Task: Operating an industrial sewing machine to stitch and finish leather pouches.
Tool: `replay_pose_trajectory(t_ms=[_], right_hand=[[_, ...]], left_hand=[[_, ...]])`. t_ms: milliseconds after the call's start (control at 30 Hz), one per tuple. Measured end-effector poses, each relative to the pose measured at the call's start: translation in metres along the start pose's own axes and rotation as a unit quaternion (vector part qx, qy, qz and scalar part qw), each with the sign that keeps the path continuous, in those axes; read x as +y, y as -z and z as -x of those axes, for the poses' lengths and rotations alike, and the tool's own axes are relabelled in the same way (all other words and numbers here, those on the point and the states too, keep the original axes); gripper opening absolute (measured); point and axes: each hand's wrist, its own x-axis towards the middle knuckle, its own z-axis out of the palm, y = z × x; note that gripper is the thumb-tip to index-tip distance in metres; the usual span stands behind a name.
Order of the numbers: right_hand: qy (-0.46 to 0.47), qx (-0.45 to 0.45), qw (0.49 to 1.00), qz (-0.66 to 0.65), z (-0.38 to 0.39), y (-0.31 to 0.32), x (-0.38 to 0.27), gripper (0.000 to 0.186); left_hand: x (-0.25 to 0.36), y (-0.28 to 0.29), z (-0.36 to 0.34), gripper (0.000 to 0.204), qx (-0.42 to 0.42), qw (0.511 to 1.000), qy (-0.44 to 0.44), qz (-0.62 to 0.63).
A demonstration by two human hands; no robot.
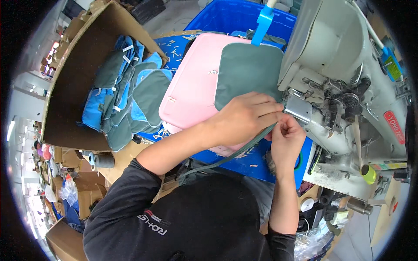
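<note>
A grey-green fabric panel [248, 71] with rounded corners lies over a pink padded board [191, 78], its right edge at the sewing machine's metal plate [298, 108]. My left hand [248, 115] is closed at the panel's near edge, fingers together and pointing toward the machine; its thumb is hidden. Just right of it, my right hand [287, 135] pinches a narrow green fabric strip [235, 154] close to the plate. From my fingers the strip trails down and left toward my lap. The contact between strip and panel is covered by my fingers.
At the left a cardboard box [65, 108] holds several blue and green fabric pieces [126, 87]. A blue crate [244, 17] stands behind the blue tabletop [209, 161], which is littered with thread scraps. The sewing machine [335, 104] fills the right. Thread spools [102, 161] sit below the box.
</note>
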Motion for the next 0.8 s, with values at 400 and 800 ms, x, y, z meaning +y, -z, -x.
replay_pose_trajectory(t_ms=[400, 800], right_hand=[[0.093, -0.011, 0.991, 0.099, 0.000, -0.008, 0.013, 0.004], [0.057, -0.030, 0.997, 0.031, -0.004, -0.002, 0.015, 0.003]], left_hand=[[0.002, -0.001, 0.000, 0.023, -0.029, 0.999, -0.024, -0.017], [-0.004, 0.009, -0.004, 0.021, -0.054, 0.997, -0.050, -0.021]])
